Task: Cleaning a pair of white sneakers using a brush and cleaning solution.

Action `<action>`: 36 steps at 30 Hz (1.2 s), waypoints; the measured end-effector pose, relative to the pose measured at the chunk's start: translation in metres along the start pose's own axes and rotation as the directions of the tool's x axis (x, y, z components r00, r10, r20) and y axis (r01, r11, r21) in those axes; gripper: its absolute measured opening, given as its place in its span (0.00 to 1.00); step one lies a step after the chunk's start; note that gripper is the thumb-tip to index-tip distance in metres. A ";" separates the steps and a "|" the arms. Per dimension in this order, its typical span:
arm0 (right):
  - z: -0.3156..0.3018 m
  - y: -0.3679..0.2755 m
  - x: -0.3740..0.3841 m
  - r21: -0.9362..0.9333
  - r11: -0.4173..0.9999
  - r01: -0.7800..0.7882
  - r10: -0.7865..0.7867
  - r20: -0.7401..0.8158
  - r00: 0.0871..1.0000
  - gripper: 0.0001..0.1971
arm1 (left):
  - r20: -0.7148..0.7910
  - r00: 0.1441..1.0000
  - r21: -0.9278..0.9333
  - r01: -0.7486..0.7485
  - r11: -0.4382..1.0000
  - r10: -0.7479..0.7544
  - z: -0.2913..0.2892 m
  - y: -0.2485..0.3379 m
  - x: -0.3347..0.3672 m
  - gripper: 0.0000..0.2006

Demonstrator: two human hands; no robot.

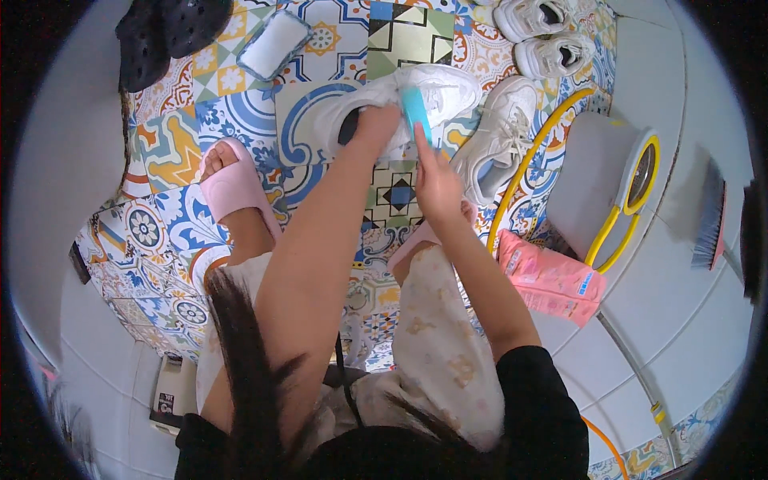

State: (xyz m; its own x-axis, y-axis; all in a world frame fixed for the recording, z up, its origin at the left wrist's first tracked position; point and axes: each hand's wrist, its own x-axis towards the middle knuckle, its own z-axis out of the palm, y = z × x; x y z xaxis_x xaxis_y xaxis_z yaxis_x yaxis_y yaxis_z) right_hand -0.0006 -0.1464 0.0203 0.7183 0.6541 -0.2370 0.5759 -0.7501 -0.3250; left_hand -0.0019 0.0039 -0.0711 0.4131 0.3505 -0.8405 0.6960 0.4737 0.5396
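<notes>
One left hand (379, 125) in white shoe (444, 82), grip: can't tell | right hand (438, 186) gripping teal brush (415, 112) | pink packet (544, 276) (blue label (588, 285), blurred)

The left hand (378, 128) rests at the opening of a white shoe (444, 84), its fingers mostly hidden. The right hand (438, 184) grips a turquoise brush (416, 116) against the same shoe, index finger extended along it. A second white shoe (498, 140) lies just to the right, near a curving yellow hose (523, 164). Beyond the hose are a grey tub (592, 160) with yellow trim and a pink package (544, 276). Dark clogs (144, 52) and a white rectangular block (274, 46) lie at upper left on the patterned tile floor (232, 76).
</notes>
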 end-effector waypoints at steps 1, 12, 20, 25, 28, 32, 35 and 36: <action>-0.003 -0.001 0.012 -0.006 1.000 -0.004 0.004 0.000 1.000 0.32 | 0.024 0.998 -0.099 0.067 0.993 -0.065 0.002 0.008 -0.007 0.27; -0.007 -0.011 0.037 -0.019 1.000 0.022 -0.021 0.019 1.000 0.32 | 0.035 0.999 0.067 -0.020 0.998 0.018 -0.002 0.012 -0.013 0.25; 0.005 0.016 -0.011 -0.030 0.999 0.040 -0.041 -0.023 0.999 0.34 | 0.044 0.995 0.321 -0.097 0.942 0.087 -0.005 0.018 -0.020 0.20; -0.011 -0.010 0.056 -0.078 0.997 -0.029 0.031 0.021 0.999 0.33 | 0.270 0.934 0.556 -0.348 0.755 0.233 -0.007 0.022 -0.012 0.20; -0.014 -0.005 0.051 -0.057 0.998 -0.033 0.035 0.041 0.999 0.34 | 0.172 0.962 0.418 -0.267 0.868 0.214 -0.001 0.018 -0.019 0.22; -0.005 0.006 0.008 -0.059 0.998 -0.023 0.028 0.083 0.996 0.34 | 0.057 0.985 0.293 -0.173 0.940 0.163 -0.005 -0.007 0.001 0.24; -0.024 0.016 0.032 -0.263 0.964 -0.025 0.057 0.114 0.992 0.35 | 0.072 0.984 0.165 -0.171 0.971 0.161 0.006 0.006 -0.007 0.23; -0.025 0.021 0.039 -0.265 0.964 -0.022 0.054 0.112 0.992 0.35 | 0.086 0.991 0.287 -0.123 0.950 0.103 0.002 0.015 -0.011 0.23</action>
State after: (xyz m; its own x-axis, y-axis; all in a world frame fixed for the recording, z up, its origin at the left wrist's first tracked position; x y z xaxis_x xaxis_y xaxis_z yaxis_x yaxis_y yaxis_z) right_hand 0.0493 -0.1387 0.0273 0.7001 0.6197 -0.3547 0.6426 -0.7634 -0.0654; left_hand 0.0048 0.0051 -0.0538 0.5312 0.3267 -0.7818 0.7787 0.1754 0.6024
